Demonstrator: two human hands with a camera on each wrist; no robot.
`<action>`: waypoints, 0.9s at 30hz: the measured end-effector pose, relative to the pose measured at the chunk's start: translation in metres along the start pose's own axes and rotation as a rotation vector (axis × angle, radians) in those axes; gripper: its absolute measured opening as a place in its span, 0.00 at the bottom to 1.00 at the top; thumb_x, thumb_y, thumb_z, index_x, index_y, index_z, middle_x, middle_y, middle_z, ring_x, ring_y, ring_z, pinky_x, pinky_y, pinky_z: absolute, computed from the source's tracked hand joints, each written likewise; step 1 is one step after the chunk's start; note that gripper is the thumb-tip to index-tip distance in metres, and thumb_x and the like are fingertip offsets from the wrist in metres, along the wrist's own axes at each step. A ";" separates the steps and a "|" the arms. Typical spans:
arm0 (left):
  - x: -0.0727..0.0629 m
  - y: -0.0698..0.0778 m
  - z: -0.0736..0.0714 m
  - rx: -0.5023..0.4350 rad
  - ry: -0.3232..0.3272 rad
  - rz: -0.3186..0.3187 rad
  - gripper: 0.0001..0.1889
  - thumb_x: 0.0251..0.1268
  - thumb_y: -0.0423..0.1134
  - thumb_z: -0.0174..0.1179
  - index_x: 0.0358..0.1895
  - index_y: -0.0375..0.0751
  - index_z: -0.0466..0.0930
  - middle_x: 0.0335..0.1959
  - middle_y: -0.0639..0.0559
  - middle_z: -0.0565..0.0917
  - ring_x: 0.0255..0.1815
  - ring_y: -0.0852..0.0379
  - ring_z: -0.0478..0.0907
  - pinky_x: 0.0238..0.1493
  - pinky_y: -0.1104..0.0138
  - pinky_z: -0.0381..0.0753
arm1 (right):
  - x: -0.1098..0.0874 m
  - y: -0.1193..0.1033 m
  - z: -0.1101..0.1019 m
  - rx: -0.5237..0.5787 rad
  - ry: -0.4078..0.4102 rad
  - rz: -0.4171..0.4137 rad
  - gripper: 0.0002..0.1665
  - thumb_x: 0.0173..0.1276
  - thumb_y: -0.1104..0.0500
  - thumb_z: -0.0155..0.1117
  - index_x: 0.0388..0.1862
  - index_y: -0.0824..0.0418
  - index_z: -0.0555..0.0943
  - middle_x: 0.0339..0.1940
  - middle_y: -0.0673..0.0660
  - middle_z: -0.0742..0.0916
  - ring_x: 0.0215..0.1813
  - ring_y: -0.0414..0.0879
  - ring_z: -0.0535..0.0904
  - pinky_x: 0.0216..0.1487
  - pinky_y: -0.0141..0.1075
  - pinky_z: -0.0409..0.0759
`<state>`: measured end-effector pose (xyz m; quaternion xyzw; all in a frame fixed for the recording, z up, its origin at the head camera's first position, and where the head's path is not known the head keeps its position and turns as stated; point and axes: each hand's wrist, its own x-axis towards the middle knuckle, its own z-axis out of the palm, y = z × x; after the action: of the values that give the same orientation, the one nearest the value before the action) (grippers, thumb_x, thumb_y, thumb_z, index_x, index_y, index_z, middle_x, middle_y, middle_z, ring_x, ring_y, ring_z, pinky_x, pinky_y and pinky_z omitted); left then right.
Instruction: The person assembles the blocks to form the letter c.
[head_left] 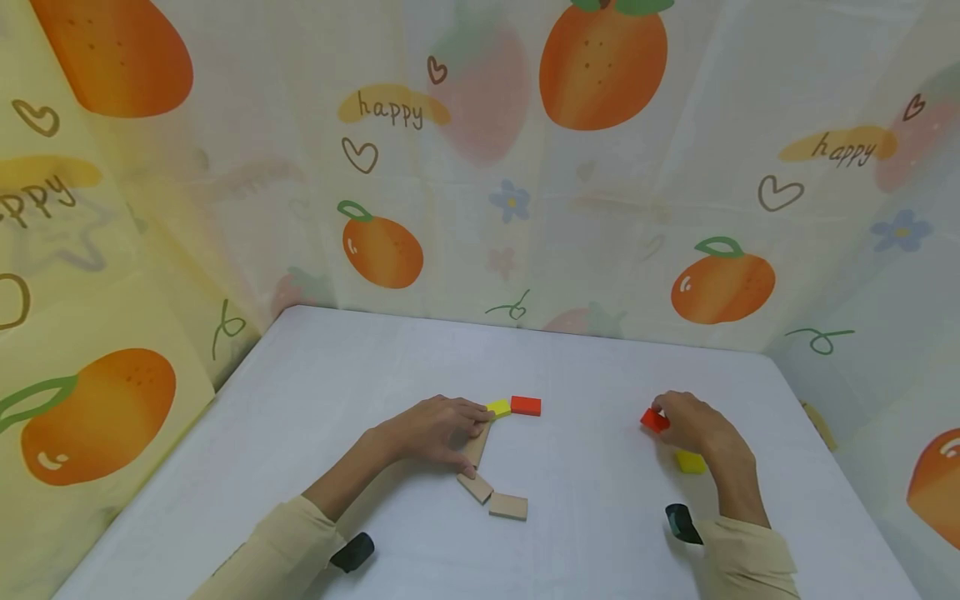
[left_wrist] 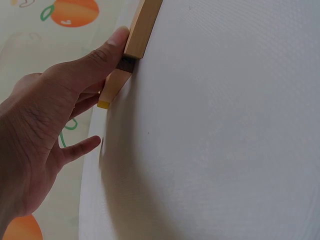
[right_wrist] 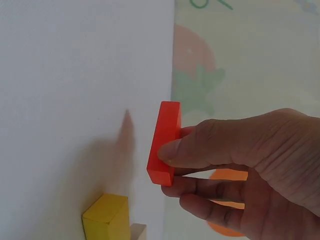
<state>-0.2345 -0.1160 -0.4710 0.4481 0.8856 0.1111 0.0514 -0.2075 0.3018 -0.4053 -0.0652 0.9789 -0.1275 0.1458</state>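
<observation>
My left hand [head_left: 438,429] rests along the outer side of a curved row of blocks. Its thumb touches the lower wooden block [head_left: 476,489], and its fingertips reach the yellow block [head_left: 498,409] at the upper end. Between them lies another plain wooden block [head_left: 478,444], partly hidden by the hand. A red block [head_left: 526,406] extends the row at the top, and a third wooden block [head_left: 509,506] ends it at the bottom. Over the right side, my right hand [head_left: 693,421] pinches a red block [right_wrist: 165,142] between thumb and fingers, raised off the table.
Below the right hand lies a loose yellow block [head_left: 690,462], with a pale wooden block [right_wrist: 138,232] beside it in the right wrist view. The white table [head_left: 585,467] meets a fruit-printed cloth [head_left: 465,250] along its back edge.
</observation>
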 end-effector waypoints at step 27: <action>0.000 -0.002 0.002 0.003 0.004 0.005 0.35 0.57 0.66 0.73 0.61 0.46 0.87 0.73 0.56 0.80 0.76 0.56 0.75 0.72 0.50 0.78 | 0.007 -0.034 0.002 -0.020 0.008 -0.120 0.23 0.66 0.64 0.73 0.58 0.70 0.81 0.45 0.61 0.86 0.46 0.52 0.79 0.53 0.50 0.87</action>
<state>-0.2356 -0.1166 -0.4737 0.4502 0.8847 0.1110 0.0485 -0.2108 0.2670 -0.4002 -0.1248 0.9750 -0.1264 0.1335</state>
